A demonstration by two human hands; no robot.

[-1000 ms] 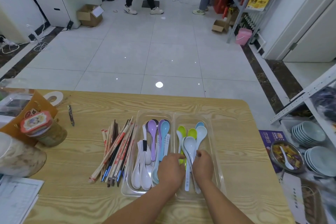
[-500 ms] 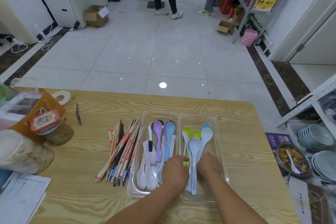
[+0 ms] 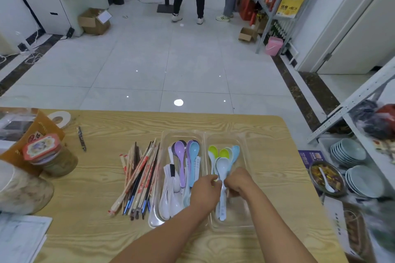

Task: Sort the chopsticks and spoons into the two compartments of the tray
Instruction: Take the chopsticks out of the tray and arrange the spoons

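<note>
I am gathering the spoon bundle (image 3: 222,166) in the right compartment of the tray (image 3: 245,225). My left grip (image 3: 205,190) and right grip (image 3: 238,180) are both curling round its handles from either side, the bowls pointing away from me. More spoons (image 3: 181,160) are lying in the left compartment. The chopsticks (image 3: 139,179) are sitting in a loose heap on the worktop (image 3: 85,230), just beside the tray's left wall. I judge I am clearing one compartment. The next move is calling for lifting this bundle as one, dropping none, and laying it with the other spoons, so the chopsticks are getting their own side.
</note>
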